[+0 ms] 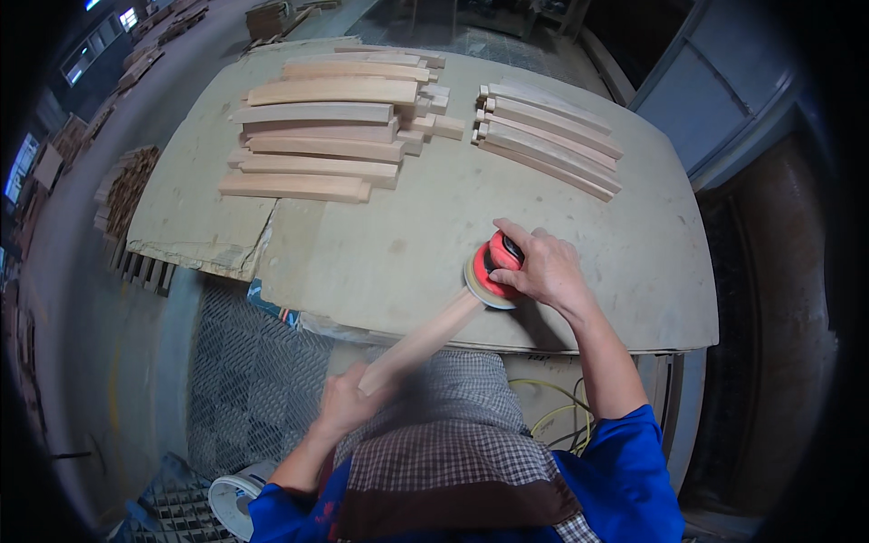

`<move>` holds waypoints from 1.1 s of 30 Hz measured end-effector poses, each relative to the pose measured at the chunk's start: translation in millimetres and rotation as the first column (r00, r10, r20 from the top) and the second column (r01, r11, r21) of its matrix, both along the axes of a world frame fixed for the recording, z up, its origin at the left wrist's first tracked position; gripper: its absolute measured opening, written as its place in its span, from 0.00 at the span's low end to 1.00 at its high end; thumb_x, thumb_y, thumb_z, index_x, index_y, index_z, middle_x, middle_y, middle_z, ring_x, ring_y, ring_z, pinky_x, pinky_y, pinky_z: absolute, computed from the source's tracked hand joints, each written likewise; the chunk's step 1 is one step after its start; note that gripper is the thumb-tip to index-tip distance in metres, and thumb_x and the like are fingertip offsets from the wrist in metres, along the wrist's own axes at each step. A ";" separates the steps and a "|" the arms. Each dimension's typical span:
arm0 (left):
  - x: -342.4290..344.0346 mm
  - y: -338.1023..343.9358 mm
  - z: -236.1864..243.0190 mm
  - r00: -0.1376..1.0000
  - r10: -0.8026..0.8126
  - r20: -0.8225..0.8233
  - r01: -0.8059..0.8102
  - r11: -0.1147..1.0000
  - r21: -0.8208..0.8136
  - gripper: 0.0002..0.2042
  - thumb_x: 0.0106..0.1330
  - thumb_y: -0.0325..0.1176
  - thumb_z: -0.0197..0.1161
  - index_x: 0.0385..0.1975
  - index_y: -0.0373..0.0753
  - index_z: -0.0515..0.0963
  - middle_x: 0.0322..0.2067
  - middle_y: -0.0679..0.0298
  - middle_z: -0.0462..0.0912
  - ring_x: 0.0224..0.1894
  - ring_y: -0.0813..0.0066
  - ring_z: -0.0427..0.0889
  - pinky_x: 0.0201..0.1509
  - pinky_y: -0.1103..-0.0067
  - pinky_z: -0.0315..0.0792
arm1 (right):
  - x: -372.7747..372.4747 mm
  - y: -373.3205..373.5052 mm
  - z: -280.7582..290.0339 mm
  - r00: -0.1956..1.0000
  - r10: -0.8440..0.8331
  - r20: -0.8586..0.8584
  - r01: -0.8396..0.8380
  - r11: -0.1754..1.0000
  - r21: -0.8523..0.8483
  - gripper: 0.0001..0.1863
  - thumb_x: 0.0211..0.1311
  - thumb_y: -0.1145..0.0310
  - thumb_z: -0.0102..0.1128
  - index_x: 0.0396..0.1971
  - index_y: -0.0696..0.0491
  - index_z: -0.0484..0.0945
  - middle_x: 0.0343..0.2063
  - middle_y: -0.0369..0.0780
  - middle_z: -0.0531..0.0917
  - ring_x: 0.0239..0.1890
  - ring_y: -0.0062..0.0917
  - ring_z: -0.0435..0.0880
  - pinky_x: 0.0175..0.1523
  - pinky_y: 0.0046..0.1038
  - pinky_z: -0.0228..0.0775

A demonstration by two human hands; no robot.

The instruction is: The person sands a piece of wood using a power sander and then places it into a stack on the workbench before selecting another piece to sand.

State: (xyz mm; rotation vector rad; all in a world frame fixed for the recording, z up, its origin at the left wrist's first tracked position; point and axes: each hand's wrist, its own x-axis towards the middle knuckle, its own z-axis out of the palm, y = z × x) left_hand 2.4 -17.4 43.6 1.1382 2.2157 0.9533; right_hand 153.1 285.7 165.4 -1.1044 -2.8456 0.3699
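My right hand (546, 271) grips a red and black orbital sander (493, 271) with a round pad. The pad rests at the far end of a pale wooden slat (425, 337), above the table near its front edge. My left hand (347, 401) is closed round the slat's near end, in front of the table, and looks slightly blurred. The slat slants from my left hand up to the right, and the sander hides its far tip.
On the table (389, 244) lies a large stack of wooden slats (317, 145) at the back left. A smaller row of slats (552, 136) lies back right. A yellow hose (543, 421) hangs below the front edge. A white bucket (233, 507) stands lower left, by a rubber mat (244, 362).
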 end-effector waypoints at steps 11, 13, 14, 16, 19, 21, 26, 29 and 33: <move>-15.4 5.1 -4.0 0.797 0.079 0.599 0.001 0.991 -0.132 0.12 0.62 0.37 0.70 0.32 0.33 0.83 0.24 0.65 0.84 0.27 0.81 0.80 0.31 0.80 0.73 | 33.6 -48.5 -49.1 0.927 0.124 -0.353 -0.073 0.985 0.156 0.40 0.40 0.58 0.80 0.59 0.47 0.75 0.39 0.45 0.82 0.35 0.39 0.84 0.38 0.35 0.80; -16.9 7.7 6.1 0.755 0.072 0.652 0.005 0.993 -0.116 0.12 0.62 0.37 0.70 0.33 0.33 0.84 0.24 0.66 0.83 0.27 0.82 0.79 0.32 0.81 0.72 | 40.5 -47.8 -54.5 0.900 0.122 -0.418 -0.065 0.987 0.148 0.41 0.38 0.62 0.81 0.59 0.47 0.76 0.38 0.44 0.81 0.36 0.38 0.84 0.39 0.34 0.80; -16.9 9.0 7.8 0.751 0.066 0.657 0.005 0.994 -0.106 0.12 0.61 0.37 0.70 0.32 0.33 0.84 0.24 0.66 0.83 0.27 0.82 0.79 0.32 0.81 0.72 | 43.7 -46.0 -55.8 0.893 0.106 -0.438 -0.054 0.990 0.130 0.41 0.37 0.63 0.81 0.59 0.47 0.76 0.37 0.44 0.81 0.36 0.38 0.84 0.40 0.34 0.80; -16.9 6.1 0.0 0.785 0.058 0.616 0.005 0.995 -0.099 0.12 0.60 0.37 0.71 0.32 0.33 0.84 0.24 0.66 0.83 0.27 0.81 0.79 0.32 0.80 0.72 | 50.5 -34.5 -63.6 0.886 0.054 -0.460 0.006 0.992 0.128 0.40 0.38 0.63 0.80 0.59 0.45 0.76 0.37 0.43 0.82 0.36 0.37 0.85 0.42 0.34 0.79; -11.5 3.9 -3.4 0.833 0.074 0.548 -0.023 0.995 -0.098 0.11 0.59 0.35 0.72 0.30 0.34 0.81 0.21 0.68 0.80 0.23 0.85 0.75 0.28 0.84 0.68 | 54.3 -13.9 -65.7 0.890 -0.080 -0.450 0.128 0.989 0.079 0.39 0.39 0.60 0.79 0.59 0.39 0.76 0.36 0.42 0.81 0.35 0.38 0.85 0.41 0.38 0.79; -6.9 0.5 -12.3 0.894 0.068 0.443 -0.050 0.997 -0.052 0.13 0.56 0.35 0.74 0.32 0.33 0.80 0.21 0.67 0.81 0.23 0.79 0.78 0.30 0.80 0.71 | 53.5 2.4 -57.1 0.912 -0.105 -0.397 0.156 0.983 0.098 0.40 0.40 0.59 0.78 0.60 0.38 0.74 0.34 0.44 0.81 0.36 0.41 0.84 0.41 0.40 0.78; 4.0 0.7 -5.6 0.999 -0.003 -0.047 0.008 0.995 0.097 0.18 0.51 0.39 0.77 0.32 0.33 0.79 0.25 0.51 0.84 0.29 0.56 0.86 0.33 0.69 0.77 | 32.9 19.7 -25.3 0.989 -0.096 -0.110 0.113 0.981 0.156 0.39 0.43 0.56 0.76 0.61 0.40 0.74 0.34 0.50 0.83 0.37 0.45 0.84 0.43 0.41 0.77; 7.0 3.1 -2.3 0.992 -0.015 -0.124 0.023 0.998 0.057 0.18 0.50 0.40 0.77 0.32 0.33 0.79 0.27 0.47 0.84 0.31 0.49 0.85 0.33 0.67 0.78 | 11.7 -2.3 -7.9 1.000 -0.005 0.022 0.003 0.994 0.113 0.36 0.46 0.56 0.74 0.59 0.43 0.75 0.34 0.53 0.83 0.35 0.47 0.85 0.44 0.41 0.78; 12.4 5.4 -0.2 0.998 0.021 -0.057 -0.022 1.000 -0.006 0.18 0.51 0.41 0.77 0.32 0.34 0.79 0.27 0.47 0.84 0.31 0.48 0.85 0.34 0.65 0.77 | -10.8 -48.8 -8.3 0.989 0.114 -0.090 -0.112 0.993 0.024 0.35 0.46 0.59 0.73 0.59 0.42 0.75 0.33 0.53 0.82 0.34 0.47 0.85 0.41 0.43 0.78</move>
